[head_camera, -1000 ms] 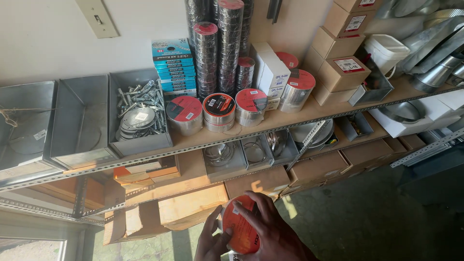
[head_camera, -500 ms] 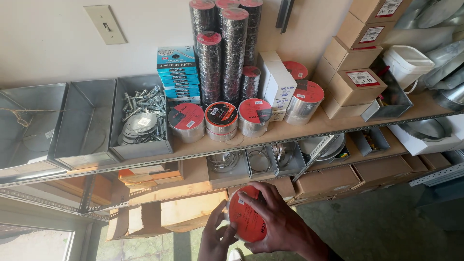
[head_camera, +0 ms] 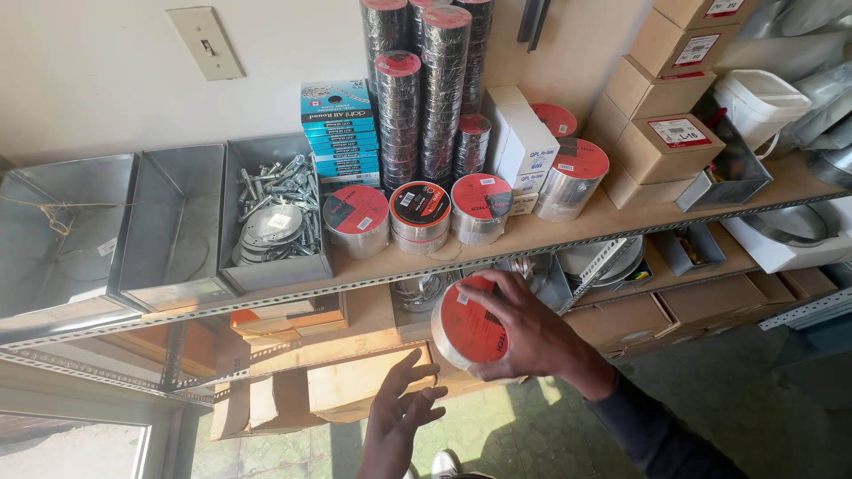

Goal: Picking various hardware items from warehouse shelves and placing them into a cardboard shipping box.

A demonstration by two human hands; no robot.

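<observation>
The left hand (head_camera: 401, 417) has come off the foil tape roll (head_camera: 468, 325) and hangs open below it; the right hand (head_camera: 531, 333) alone grips the roll, below the shelf's front edge (head_camera: 373, 277); it looks dense, stiff, slick-wrapped; best held across rim and face.

A plain cream wall (head_camera: 106, 98) has a pale light switch plate (head_camera: 205, 43) on it; a long wooden shelf with a holed metal edge (head_camera: 621, 217) runs below; sunlight falls on the grey-green floor (head_camera: 497, 435); a window (head_camera: 71, 448) sits low left.
</observation>
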